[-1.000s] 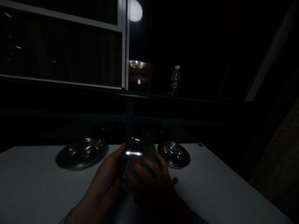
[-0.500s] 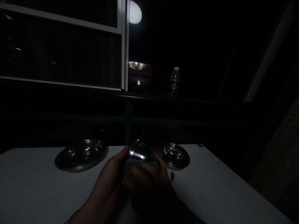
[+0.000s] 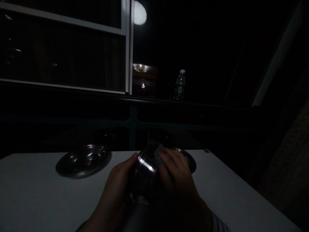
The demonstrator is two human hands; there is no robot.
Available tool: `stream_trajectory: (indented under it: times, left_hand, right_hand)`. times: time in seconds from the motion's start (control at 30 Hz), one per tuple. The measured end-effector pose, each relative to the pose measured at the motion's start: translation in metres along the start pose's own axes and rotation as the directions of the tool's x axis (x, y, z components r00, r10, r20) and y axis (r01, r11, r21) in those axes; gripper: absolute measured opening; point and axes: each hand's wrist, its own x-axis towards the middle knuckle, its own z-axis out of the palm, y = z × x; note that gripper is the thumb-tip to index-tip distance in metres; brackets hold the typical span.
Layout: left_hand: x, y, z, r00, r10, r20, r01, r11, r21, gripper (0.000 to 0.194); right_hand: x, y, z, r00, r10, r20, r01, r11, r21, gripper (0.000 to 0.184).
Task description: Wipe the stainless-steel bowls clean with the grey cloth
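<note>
The scene is very dim. My left hand (image 3: 116, 190) curls around the left side of a shiny steel bowl (image 3: 145, 169) held just above a white table (image 3: 36, 196). My right hand (image 3: 178, 177) lies over the bowl's right and top side, fingers pressed against it. A grey cloth that was under those fingers earlier is hidden now. Behind my right hand, a small steel plate (image 3: 189, 159) shows only at its far rim. A larger steel plate (image 3: 83, 160) rests on the table to the left.
A plastic water bottle (image 3: 180, 84) stands on a dark ledge beyond the table. A white window frame (image 3: 127, 48) and a round light (image 3: 140, 13) are above. The table's right edge runs diagonally toward the lower right.
My right hand has slid up from the bowl's near side over its top and right, covering most of the small plate. The bowl has tilted and shifted slightly right.
</note>
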Motion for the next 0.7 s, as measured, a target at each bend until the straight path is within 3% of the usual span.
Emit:
stream_trajectory:
  times: [0.1,0.2,0.33,0.43,0.5,0.57,0.7]
  left_hand:
    - [0.001,0.000,-0.001,0.999,0.032,-0.014,-0.032,0.999,-0.001,0.020]
    - [0.001,-0.001,-0.001,0.997,0.081,-0.005,-0.081,0.997,-0.004,0.022]
    - [-0.001,-0.002,0.001,0.996,0.094,0.004,-0.094,0.994,0.055,0.027]
    - [-0.003,-0.003,0.001,0.996,0.090,-0.006,-0.090,0.994,0.066,0.028]
    - [-0.003,-0.002,0.000,0.995,0.097,-0.032,-0.096,0.995,0.042,0.027]
    - [-0.002,-0.001,-0.001,0.993,0.105,-0.055,-0.104,0.994,0.032,0.027]
    - [0.001,-0.001,0.000,0.997,0.059,-0.056,-0.058,0.998,0.010,0.030]
  right_hand:
    - [-0.006,-0.024,0.007,0.981,-0.187,-0.047,0.182,0.979,-0.092,0.027]
    - [-0.007,-0.031,0.009,0.971,-0.236,-0.036,0.231,0.967,-0.103,0.024]
    - [-0.001,-0.004,0.000,0.994,-0.085,-0.074,0.081,0.996,-0.048,0.028]
    - [0.002,0.012,-0.005,0.998,0.068,0.006,-0.068,0.998,0.014,0.033]
    - [-0.001,0.007,-0.002,1.000,0.002,-0.011,-0.002,1.000,-0.007,0.032]
    - [-0.004,-0.009,0.003,0.984,-0.170,-0.051,0.166,0.984,-0.070,0.028]
    - [-0.007,-0.032,0.009,0.972,-0.236,-0.002,0.235,0.968,-0.094,0.021]
